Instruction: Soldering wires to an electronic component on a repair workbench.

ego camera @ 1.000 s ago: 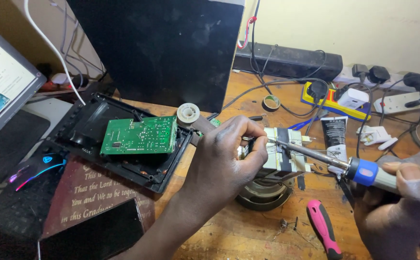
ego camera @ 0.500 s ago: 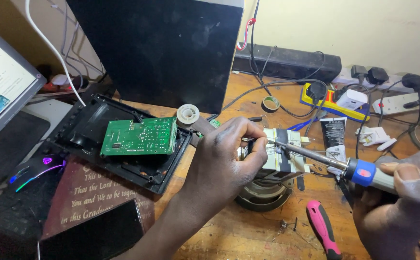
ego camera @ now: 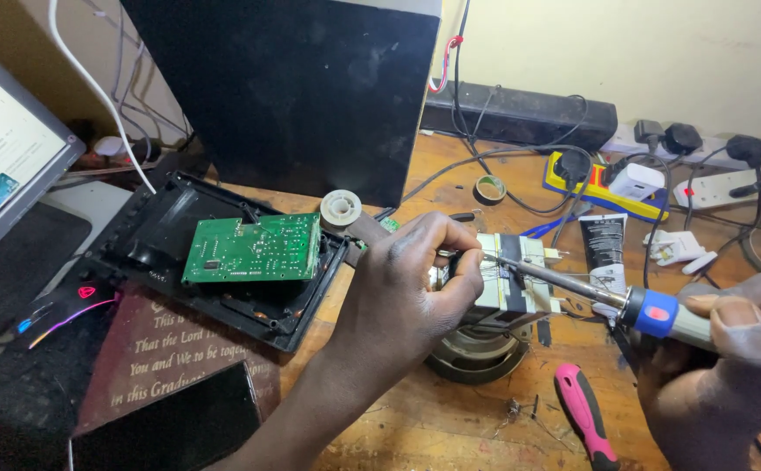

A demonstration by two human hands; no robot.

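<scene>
i see my left hand clenched around the near end of the small transformer, a pale block with a dark band of tape, pinching it at the thin wire leads. it sits on top of a round metal speaker magnet on the wooden bench, just right of the middle of the view. my right hand is closed in a full grip on the blue-collared handle of the soldering iron, and its tip rests right at those leads, just beside my left fingertips.

my worry is the closeness: the hot tip is almost touching the fingers that steady the part, so a small slip of either hand could burn them. the transformer is only perched on the magnet, so pressure from the iron could rock or tip it off. holding heat on the fine wires too long might melt the tape or the plastic bobbin; i cannot tell if any solder is being fed in.

nearby, the green circuit board lies in an open black plastic case, a solder spool beside it, and a pink-handled screwdriver lies on the bench near my right hand. loose cables trail behind.
</scene>
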